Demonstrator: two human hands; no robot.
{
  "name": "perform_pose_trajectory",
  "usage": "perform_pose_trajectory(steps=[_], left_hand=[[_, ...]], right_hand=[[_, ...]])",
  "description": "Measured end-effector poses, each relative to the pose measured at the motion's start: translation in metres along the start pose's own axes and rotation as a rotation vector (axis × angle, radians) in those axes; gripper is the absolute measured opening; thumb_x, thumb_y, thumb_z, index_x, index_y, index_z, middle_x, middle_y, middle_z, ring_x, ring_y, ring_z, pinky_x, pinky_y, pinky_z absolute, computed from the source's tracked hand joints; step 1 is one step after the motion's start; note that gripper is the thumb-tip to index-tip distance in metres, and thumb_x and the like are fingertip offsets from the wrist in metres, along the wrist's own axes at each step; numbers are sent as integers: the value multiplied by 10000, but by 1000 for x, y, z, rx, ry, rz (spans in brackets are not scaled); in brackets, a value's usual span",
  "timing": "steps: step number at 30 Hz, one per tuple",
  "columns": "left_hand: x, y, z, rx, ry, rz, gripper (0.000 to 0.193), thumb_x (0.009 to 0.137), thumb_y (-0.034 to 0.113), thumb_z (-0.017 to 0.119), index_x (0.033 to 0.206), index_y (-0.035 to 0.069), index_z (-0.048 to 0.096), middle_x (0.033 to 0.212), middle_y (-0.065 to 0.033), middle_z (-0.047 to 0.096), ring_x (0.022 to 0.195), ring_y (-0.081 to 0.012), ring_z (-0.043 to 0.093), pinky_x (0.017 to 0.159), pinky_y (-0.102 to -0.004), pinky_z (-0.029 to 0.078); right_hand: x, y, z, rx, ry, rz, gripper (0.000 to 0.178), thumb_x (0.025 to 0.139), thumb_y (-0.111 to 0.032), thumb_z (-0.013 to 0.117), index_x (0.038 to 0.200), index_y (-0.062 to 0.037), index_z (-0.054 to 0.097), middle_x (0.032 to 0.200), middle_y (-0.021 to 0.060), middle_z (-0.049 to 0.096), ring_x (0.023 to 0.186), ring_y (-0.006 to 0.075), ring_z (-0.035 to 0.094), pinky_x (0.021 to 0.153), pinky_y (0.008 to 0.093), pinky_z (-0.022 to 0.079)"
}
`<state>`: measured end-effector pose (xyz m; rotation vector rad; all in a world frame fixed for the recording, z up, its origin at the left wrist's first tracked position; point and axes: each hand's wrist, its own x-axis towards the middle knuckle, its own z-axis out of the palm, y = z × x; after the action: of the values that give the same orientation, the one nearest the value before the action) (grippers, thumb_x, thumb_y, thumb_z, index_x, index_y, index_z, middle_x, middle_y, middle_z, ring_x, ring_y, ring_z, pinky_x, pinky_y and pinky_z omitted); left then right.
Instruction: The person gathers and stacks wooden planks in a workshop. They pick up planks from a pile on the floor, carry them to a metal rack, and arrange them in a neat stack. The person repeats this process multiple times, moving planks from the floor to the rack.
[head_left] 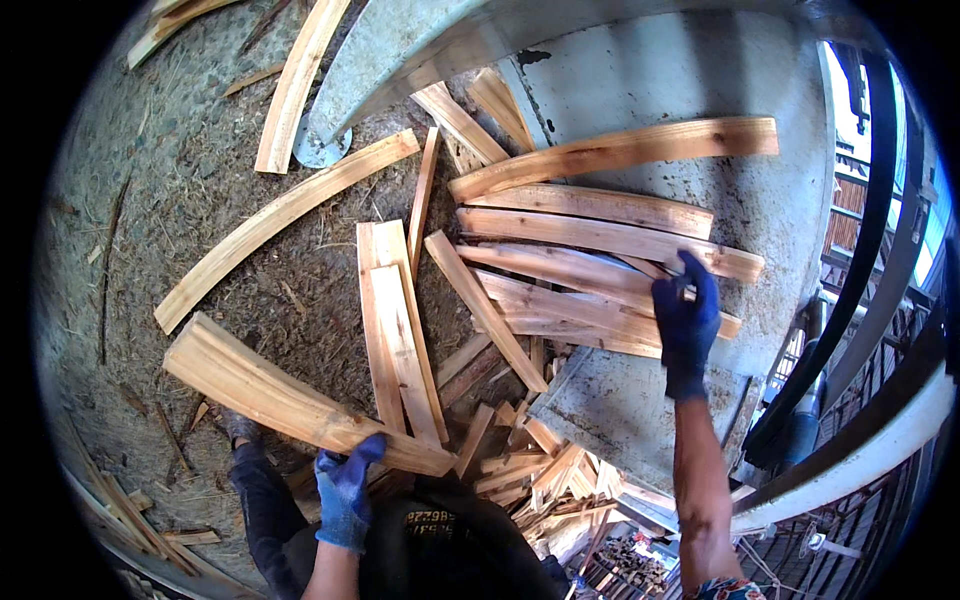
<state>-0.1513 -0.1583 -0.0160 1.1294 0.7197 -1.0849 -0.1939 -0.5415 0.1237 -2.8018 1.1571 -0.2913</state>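
Note:
My left hand (345, 490), in a blue work glove, grips a wide wooden board (290, 400) near its near end. The board slants up to the far left, tilted above the ground. My right hand (688, 325), in a darker blue glove, reaches over several wooden planks (610, 235) lying side by side on a grey metal table (640, 75). Its thumb and forefinger are curved apart over the planks' right ends. A thin wood strip (640, 265) lies close to these fingertips. Whether they touch it I cannot tell.
Loose boards (385, 320) lie on the dirt floor (150, 220) ahead of me. A pile of offcuts (560, 480) is below the table's near edge. A grey metal machine part (400, 60) overhangs the far side. Dark curved bars (850, 250) stand at the right.

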Motion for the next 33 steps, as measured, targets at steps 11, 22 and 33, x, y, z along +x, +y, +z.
perform_pose_trajectory(steps=[11,22,33], left_hand=[[-20,-28,-36,90,35,-146,273,799,162,692,1022,25,615,931,-21,609,844,-119,568,760,-270,460],[-33,-63,-24,348,206,-231,284,789,110,668,1044,12,588,915,-50,615,835,-148,576,757,-283,467],[-40,-86,-6,223,153,-215,241,794,125,660,994,9,590,885,-45,604,806,-138,566,719,-277,470]], right_hand=[[-287,95,0,701,-473,1164,402,772,-132,683,1146,-38,571,938,93,642,789,203,664,564,297,529],[-207,121,248,-76,-538,179,946,613,-479,760,1358,-57,357,1144,255,536,1047,400,535,896,475,421],[-255,99,223,167,-860,-174,623,721,-142,640,1313,-137,446,895,201,590,784,336,578,702,475,436]])
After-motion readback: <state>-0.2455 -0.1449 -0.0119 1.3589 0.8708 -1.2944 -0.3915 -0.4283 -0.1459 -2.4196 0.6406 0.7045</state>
